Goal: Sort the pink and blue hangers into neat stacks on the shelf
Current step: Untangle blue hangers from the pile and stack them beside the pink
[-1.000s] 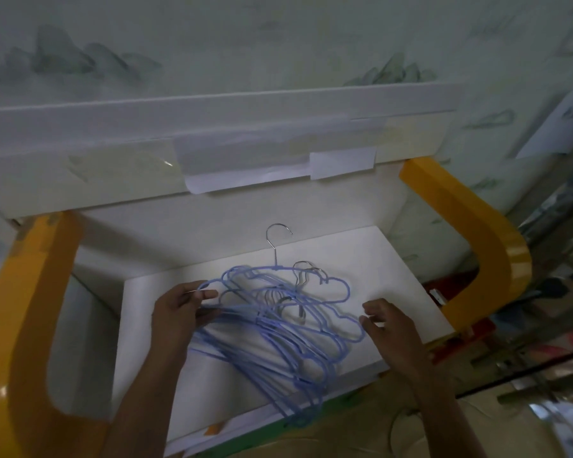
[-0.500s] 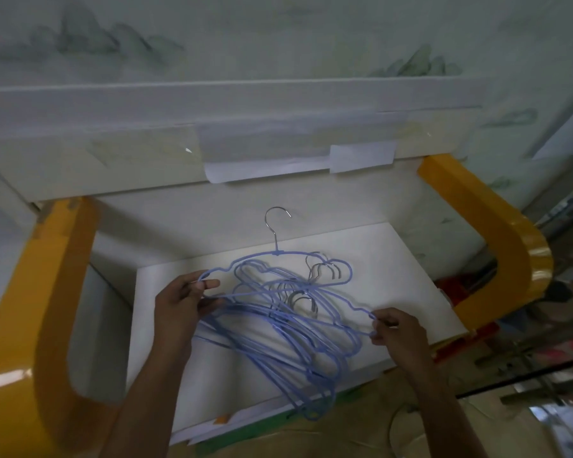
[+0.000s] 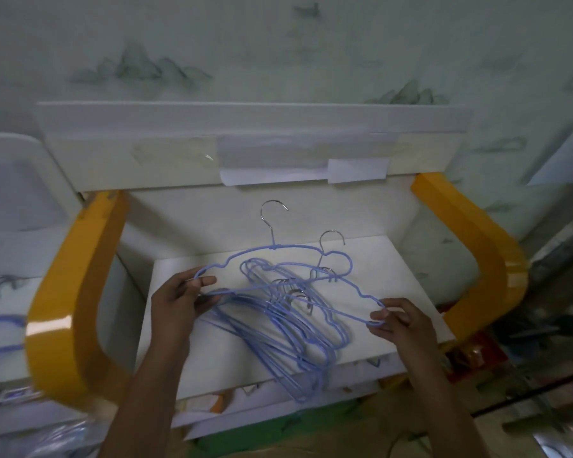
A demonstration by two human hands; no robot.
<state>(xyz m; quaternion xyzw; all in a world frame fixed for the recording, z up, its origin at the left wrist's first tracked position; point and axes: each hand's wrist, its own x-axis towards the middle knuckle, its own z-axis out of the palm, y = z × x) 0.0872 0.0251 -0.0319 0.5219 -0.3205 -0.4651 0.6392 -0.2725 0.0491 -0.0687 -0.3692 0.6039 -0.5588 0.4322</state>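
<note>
Two hands, left hand (image 3: 182, 297) and right hand (image 3: 399, 320), pinch opposite ends of one blue hanger (image 3: 280, 287), probably to square it over the blue stack (image 3: 288, 338) lying between them on the shelf (image 3: 186, 352).

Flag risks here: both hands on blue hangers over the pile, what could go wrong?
1. The left hand and right hand each pinch an end of a blue hanger; its wire may snag the metal hooks below.
2. The blue hanger pile overhangs the white shelf front edge; dragging could spill it.
</note>
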